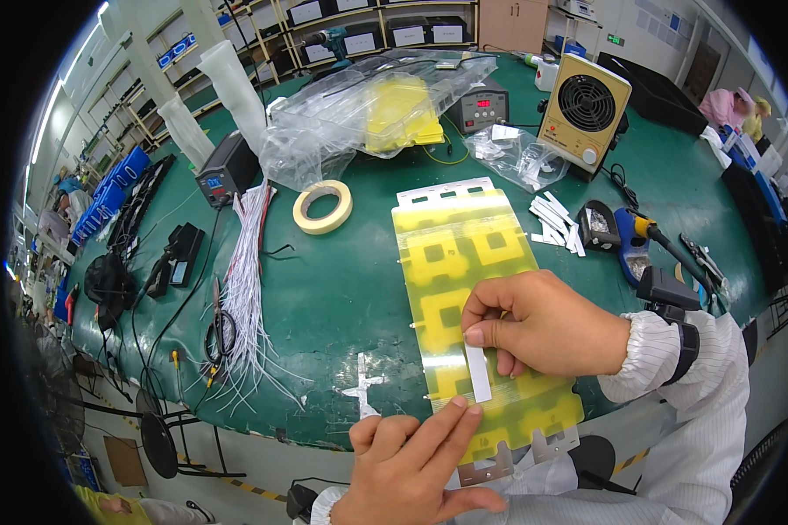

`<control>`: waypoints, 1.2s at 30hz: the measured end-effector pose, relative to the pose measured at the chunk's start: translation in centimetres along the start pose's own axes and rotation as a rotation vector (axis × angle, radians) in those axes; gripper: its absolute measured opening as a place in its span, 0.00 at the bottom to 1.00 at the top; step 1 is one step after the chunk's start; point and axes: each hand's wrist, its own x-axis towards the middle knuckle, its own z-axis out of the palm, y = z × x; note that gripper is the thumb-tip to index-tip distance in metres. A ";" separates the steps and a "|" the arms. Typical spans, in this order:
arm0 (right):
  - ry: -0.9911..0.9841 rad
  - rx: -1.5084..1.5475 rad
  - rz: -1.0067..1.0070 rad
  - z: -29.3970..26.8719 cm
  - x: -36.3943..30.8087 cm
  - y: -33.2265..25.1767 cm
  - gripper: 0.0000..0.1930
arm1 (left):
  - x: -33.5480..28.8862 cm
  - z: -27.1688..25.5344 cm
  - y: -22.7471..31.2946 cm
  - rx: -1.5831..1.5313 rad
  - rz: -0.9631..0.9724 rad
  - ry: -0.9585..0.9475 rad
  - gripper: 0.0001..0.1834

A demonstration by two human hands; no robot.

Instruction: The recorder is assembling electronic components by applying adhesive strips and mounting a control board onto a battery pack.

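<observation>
A long yellow translucent sheet with square cut-outs [429, 254] lies on the green table in front of me, metal tabs showing at its ends. Between thumb and fingers my right hand [534, 324] pinches the upper end of a narrow white strip [479, 374], which lies along the sheet. My left hand [416, 459] rests at the sheet's lower left edge. Its index and middle fingers are stretched out, their tips by the strip's lower end, and the thumb is spread away. To the right of the sheet is a loose pile of similar white strips [555, 220].
Left of the sheet are a masking tape roll [322, 207], a bundle of white wires [247, 280] and scissors [220, 332]. A soldering iron in its stand [641, 236] is at right. Behind stand a fan box [584, 114], a soldering station [480, 107] and clear plastic bags [324, 118].
</observation>
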 end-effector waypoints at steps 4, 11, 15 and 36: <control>0.002 0.001 -0.006 0.0 0.0 0.1 0.05 | 0.6 0.1 0.2 0.009 0.025 0.020 0.44; 0.001 0.015 -0.037 0.1 0.0 0.2 0.09 | 0.9 0.2 0.2 0.013 0.034 0.015 0.46; -0.001 0.011 -0.058 -0.1 0.0 0.4 0.09 | 1.3 0.1 0.4 0.031 0.041 0.002 0.46; 0.013 -0.422 -0.260 0.2 0.5 0.6 0.25 | 0.5 0.1 0.4 -0.027 -0.025 -0.059 0.46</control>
